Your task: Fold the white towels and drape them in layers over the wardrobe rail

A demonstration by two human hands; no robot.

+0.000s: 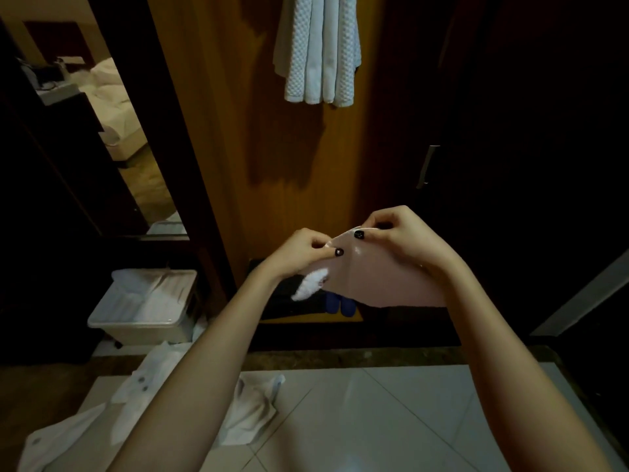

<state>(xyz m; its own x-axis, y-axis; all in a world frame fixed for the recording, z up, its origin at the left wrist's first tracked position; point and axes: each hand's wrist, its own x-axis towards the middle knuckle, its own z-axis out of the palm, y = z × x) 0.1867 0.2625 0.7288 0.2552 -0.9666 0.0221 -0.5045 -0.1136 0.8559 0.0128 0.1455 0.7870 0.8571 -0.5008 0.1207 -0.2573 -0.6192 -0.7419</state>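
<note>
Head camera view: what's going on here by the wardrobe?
A person's left hand and right hand pinch the top edge of a pale pink sheet-like item in front of the wardrobe. White towels already hang in layers above them. More white cloth lies on the floor, beside a lined bin.

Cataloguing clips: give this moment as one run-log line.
left hand, right hand: pinch pink packet | white towels: hanging above

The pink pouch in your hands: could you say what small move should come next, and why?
Probably pull the top edge of the pouch apart: the left hand and right hand both pinch it there, and a white fluffy piece shows at its lower corner.
</note>
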